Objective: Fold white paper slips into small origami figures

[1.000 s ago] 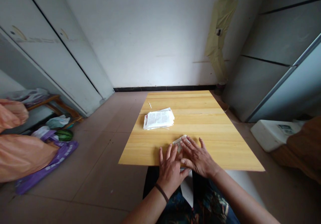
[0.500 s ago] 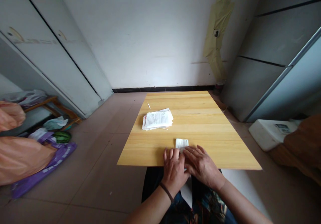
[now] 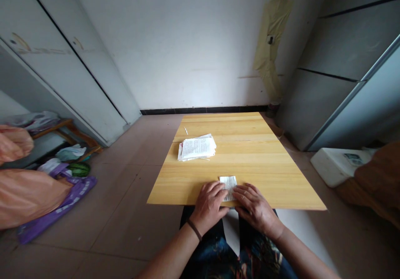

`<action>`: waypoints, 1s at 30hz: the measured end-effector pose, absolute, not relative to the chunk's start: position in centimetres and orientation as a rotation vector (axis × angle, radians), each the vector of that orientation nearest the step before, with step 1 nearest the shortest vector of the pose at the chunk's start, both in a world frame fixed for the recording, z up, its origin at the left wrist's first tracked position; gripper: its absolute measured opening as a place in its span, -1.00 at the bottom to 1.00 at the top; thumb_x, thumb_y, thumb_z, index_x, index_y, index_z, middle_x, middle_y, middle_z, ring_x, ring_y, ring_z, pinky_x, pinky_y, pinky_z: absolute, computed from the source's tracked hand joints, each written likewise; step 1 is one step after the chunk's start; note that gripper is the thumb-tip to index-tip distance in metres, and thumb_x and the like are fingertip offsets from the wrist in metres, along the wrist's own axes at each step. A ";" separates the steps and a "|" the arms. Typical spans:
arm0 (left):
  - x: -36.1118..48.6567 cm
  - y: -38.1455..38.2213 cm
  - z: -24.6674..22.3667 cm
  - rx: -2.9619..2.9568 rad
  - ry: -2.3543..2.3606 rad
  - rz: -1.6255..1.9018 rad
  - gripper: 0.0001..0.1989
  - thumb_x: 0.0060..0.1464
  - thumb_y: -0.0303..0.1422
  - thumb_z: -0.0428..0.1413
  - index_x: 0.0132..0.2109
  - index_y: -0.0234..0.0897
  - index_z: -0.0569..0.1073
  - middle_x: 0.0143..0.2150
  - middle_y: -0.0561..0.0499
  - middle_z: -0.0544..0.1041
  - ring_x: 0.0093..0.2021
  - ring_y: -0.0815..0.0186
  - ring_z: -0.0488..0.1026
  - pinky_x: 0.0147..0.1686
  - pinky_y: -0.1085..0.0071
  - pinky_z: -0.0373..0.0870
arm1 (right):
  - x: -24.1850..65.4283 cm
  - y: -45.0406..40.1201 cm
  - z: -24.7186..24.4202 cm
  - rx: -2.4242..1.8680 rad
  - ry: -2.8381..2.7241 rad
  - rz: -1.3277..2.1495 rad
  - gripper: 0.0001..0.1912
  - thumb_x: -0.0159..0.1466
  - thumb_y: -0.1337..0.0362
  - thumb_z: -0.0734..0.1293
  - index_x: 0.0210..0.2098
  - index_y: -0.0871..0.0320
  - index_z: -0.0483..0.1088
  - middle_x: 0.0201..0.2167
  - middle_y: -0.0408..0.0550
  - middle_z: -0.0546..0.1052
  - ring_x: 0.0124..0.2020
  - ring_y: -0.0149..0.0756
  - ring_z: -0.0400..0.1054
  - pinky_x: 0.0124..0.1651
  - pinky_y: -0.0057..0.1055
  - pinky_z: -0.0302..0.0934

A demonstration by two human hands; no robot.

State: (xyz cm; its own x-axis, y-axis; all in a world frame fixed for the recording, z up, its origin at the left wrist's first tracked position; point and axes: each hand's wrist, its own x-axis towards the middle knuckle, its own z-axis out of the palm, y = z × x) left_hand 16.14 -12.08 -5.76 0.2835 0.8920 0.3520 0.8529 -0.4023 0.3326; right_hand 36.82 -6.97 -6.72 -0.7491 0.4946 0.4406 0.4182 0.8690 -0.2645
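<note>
A small printed paper (image 3: pixel 229 186) lies at the near edge of the wooden table (image 3: pixel 250 166). My left hand (image 3: pixel 210 204) rests on its left side, fingers lying flat and slightly bent, with a dark band round the wrist. On the paper's right side lies my right hand (image 3: pixel 255 208), its fingers stretched over the paper's edge and the tabletop. Both thumbs sit low at the table edge. Below them a pale pointed strip (image 3: pixel 231 233) hangs over my lap. Farther back on the left is a stack of printed sheets (image 3: pixel 197 147).
A small white stick-like object (image 3: pixel 186 131) lies behind the stack. On the floor at left are a purple bag (image 3: pixel 59 212), a watermelon (image 3: pixel 79 169) and orange cloth (image 3: pixel 28 195). A white box (image 3: pixel 337 166) stands at right.
My hands have moved apart, the left one to the left and the right one slightly right. More of the small paper shows between them.
</note>
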 end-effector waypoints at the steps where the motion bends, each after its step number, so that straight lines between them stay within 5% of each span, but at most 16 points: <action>1: 16.1 -12.1 -5.8 2.461 1.649 0.779 -0.60 -0.08 -0.40 0.25 -0.04 -0.21 0.42 0.01 -0.07 0.48 0.08 0.15 0.33 0.10 0.16 0.28 | 36.9 -7.1 -6.7 -0.654 -2.520 0.206 -0.65 0.29 0.28 0.25 0.06 0.11 0.34 -0.01 0.07 0.49 0.06 -0.15 0.32 0.16 -0.03 0.14; 9: 16.1 -12.3 -6.1 2.520 1.571 0.975 -0.87 0.02 -0.45 0.14 -0.24 -0.21 0.51 -0.14 -0.03 0.55 -0.07 0.22 0.43 -0.07 0.23 0.38 | 37.2 -7.0 -5.6 -0.679 -2.487 0.383 -0.68 0.29 0.30 0.24 0.04 0.08 0.37 -0.11 0.05 0.51 -0.06 -0.16 0.34 0.01 -0.14 0.23; 26: 16.1 -11.3 -6.1 2.218 1.799 1.113 -0.84 0.10 -0.50 0.01 -0.38 -0.27 0.45 -0.39 -0.03 0.51 -0.30 0.28 0.44 -0.27 0.36 0.38 | 35.2 -3.6 -6.0 -0.960 -2.394 0.526 -0.72 0.31 0.23 0.16 -0.36 0.11 0.49 -0.46 -0.02 0.53 -0.34 -0.22 0.39 -0.26 -0.35 0.24; 30: 16.5 -10.8 -6.6 2.109 1.895 1.193 -0.83 0.07 -0.55 0.01 -0.28 -0.26 0.46 -0.39 -0.01 0.51 -0.30 0.29 0.44 -0.26 0.38 0.40 | 34.5 -3.2 -6.7 -1.155 -2.322 0.491 -0.75 0.25 0.26 0.17 -0.25 0.11 0.48 -0.38 -0.04 0.56 -0.32 -0.23 0.44 -0.25 -0.37 0.27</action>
State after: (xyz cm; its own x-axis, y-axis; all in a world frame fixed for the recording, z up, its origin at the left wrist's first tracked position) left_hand 16.47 -10.82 -6.58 -0.0585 0.8691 0.4911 0.8186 -0.2398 0.5219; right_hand 34.45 -3.25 -6.70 -0.5172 0.8120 0.2705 0.6330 0.5757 -0.5176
